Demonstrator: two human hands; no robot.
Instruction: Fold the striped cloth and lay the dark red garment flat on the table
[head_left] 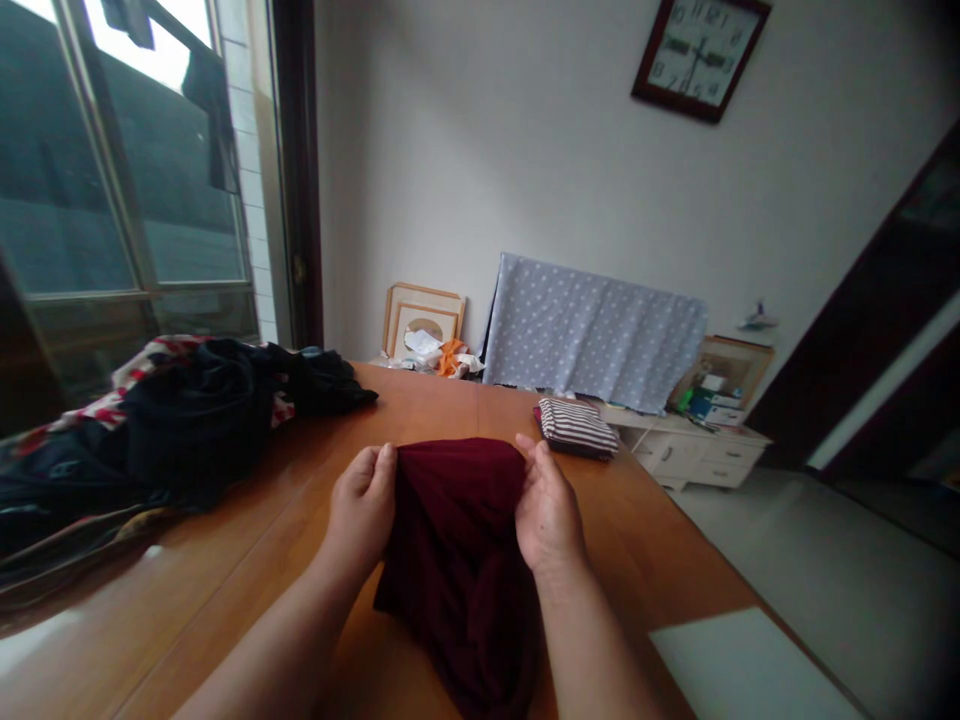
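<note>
Dark red cloth (pixel 457 540) on the table (pixel 660 540), centred just ahead of the near edge, with the upper edge lifted and spread between both hands and the lower part slumped in loose folds toward the wearer. Left hand (pixel 364 510) clenched on the cloth's left edge, fingers curled over the top. Right hand (pixel 547 510) gripping the right edge in the same manner. Judged state of work: cloth gathered into a narrow band but not flat or squared, so folding probably at a middle stage, with smoothing and closing folds outstanding. Just beyond the right hand, not touching it: striped cloth (pixel 577 427), already folded into a neat rectangle. At the table's far left, well apart from both hands: heap of dark clothes (pixel 187 430) over a red-and-white patterned piece, unfolded. At the near right corner: pale flat sheet (pixel 742 665). Past the table's far end: picture frames (pixel 420 315) leaning on the wall, dotted grey cover (pixel 592 335), low white cabinet (pixel 690 450) with small clutter. Higher on the wall: clock (pixel 697 50). At left: window (pixel 112 200).
</note>
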